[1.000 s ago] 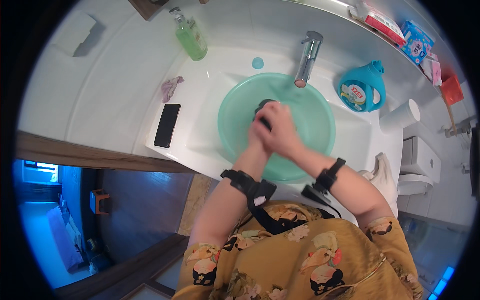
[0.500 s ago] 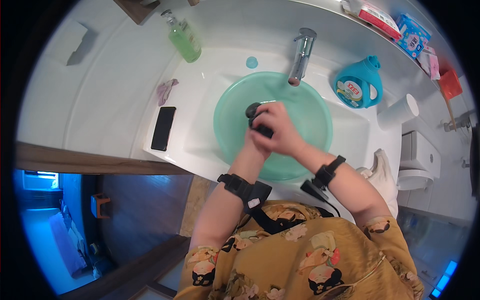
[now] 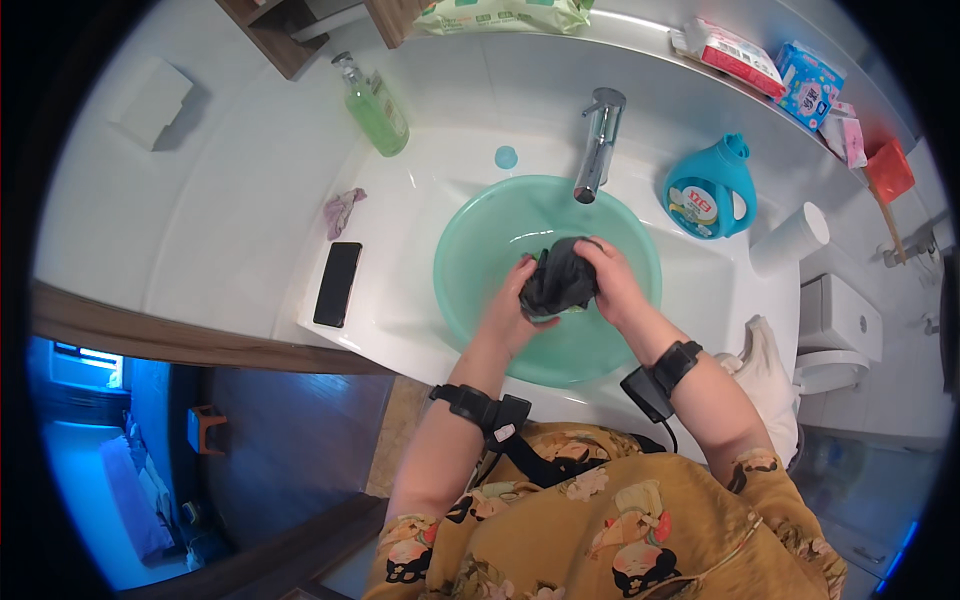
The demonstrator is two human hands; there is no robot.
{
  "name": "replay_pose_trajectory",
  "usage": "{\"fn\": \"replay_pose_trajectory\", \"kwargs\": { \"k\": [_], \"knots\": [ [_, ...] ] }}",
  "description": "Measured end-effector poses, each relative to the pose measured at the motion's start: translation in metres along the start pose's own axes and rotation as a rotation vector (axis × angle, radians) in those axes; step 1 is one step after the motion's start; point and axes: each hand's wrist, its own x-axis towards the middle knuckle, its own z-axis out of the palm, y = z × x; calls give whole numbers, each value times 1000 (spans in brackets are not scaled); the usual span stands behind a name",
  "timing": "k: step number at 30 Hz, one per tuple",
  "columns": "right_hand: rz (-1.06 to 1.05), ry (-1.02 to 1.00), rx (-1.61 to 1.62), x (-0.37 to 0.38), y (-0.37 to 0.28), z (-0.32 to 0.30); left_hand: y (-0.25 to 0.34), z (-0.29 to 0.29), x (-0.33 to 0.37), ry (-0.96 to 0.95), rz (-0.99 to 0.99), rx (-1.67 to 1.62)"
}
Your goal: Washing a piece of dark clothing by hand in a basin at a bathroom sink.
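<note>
Here on the left, the left hand [image 3: 512, 306] cups the near edge of a bunched dark grey cloth [image 3: 560, 280], and across from it the right hand [image 3: 613, 285] pinches the far edge. So the hands are apart, both closed on the cloth, which sits between them over the middle of the green plastic basin [image 3: 475, 245]. To work it well, I'd say, grip evenly from both sides, turn the bundle so every fold gets its share, and stay low so drips land in the basin.

Now, left to right around them! A black smartphone [image 3: 338, 285] lies on the white sink's [image 3: 715, 275] left rim; splashes could reach it. Just behind it, a crumpled pinkish rag [image 3: 343, 213]; further back, a green pump bottle [image 3: 377, 118]. A small blue disc [image 3: 506, 157] lies behind the basin. Then the chrome faucet [image 3: 600, 145], its spout reaching over the basin's back edge: the one thing to knock against if the hands rise that way. Right of it, a teal detergent bottle [image 3: 710, 188], a white cylinder [image 3: 795, 240], and nearer, a cream cloth [image 3: 762, 365], all clear of the elbows' path, I judge.
</note>
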Motion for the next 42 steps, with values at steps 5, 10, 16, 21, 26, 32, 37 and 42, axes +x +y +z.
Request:
{"fn": "replay_pose_trajectory", "kwargs": {
  "k": [5,10,16,21,26,32,37,42],
  "knots": [
    [-705,-240,-596,-26,18,34,-15,-7,9,-158,44,-302],
    [-939,2,-1067,4,32,16,-40,12,28,290,277,-222],
    [543,-306,23,1,-6,-8,-5,-8,6,189,479,824],
    [-78,-223,-420,-6,-9,-9,0,7,-7,158,343,321],
    [-984,-281,-1189,-48,9,47,-14,-11,29,-124,87,-333],
    [-558,67,-802,13,17,7,-25,6,40,202,338,-68],
    [225,-30,-143,-8,0,16,-4,1,22,214,854,585],
    [99,-43,-107,1,-1,-7,7,18,-10,99,344,224]
  ]
}}
